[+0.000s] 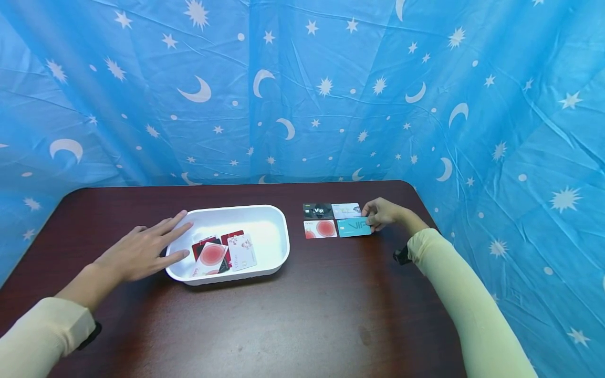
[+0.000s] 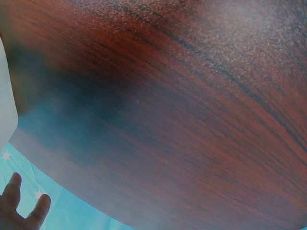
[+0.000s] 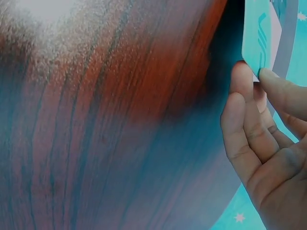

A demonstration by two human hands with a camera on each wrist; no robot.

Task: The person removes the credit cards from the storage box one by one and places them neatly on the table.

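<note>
Right hand: At the right of the table [image 1: 307, 320], the right hand [image 1: 382, 214] pinches the right end of a teal card [image 1: 352, 228] between thumb and fingertips; the right wrist view shows the same grip.
Teal card: Near-right place in a block of four, face up, lettered "VIP" and slightly askew; whether it is lifted at all, I cannot tell.
Other three in the block: A black card [image 1: 317, 211] marked "Vip" lies far left, a pale grey card [image 1: 345, 210] far right, and a dot card [image 1: 320, 229], white with a coral circle, near left.
Left hand: The left hand [image 1: 142, 249] spreads its fingers wide over the left end of the tray and holds nothing; I cannot tell whether the fingertips touch the rim.
Tray: The white tray [image 1: 268, 236], rounded at the corners, stands left of the block, well apart from it.
Inside the tray: Cards overlap toward the left, with a second dot card [image 1: 211, 256] and a flowered card [image 1: 242, 252] on top of red and dark ones.
Sleeves: Both are pale yellow.
Backdrop: A blue curtain [image 1: 283, 79] with white moons and stars hangs behind the table.
</note>
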